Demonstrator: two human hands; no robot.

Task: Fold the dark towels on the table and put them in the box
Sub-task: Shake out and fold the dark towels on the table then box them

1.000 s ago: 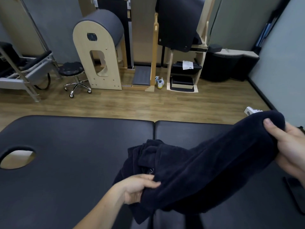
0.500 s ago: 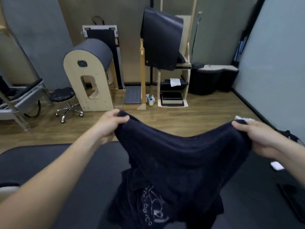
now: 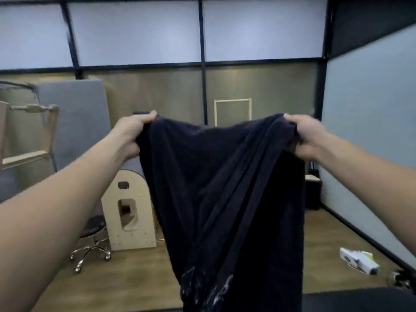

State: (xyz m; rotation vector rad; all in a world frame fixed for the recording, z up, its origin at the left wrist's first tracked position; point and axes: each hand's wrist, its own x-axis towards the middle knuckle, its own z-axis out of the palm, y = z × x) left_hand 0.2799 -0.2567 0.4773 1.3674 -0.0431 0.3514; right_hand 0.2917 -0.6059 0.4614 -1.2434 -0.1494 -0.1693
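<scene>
Dark terry cloth up in the air: 1 towel (image 3: 225, 188), 2 hands on it. Left hand (image 3: 131, 134) clenches the top left corner, right hand (image 3: 304, 136) bunches the top right corner, fingers closed tight on fabric. It hangs in long folds between both outstretched arms, pale lettering near the bottom, above the black table (image 3: 364, 300). Behind: 1 wooden barrel (image 3: 128, 210), 1 wheeled stool (image 3: 92, 246).

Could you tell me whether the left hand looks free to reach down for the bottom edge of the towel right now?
Probably not yet. The left hand is closed on one top corner of the dark towel, the right hand holds the other, and the bottom edge hangs below the frame, out of sight.
</scene>
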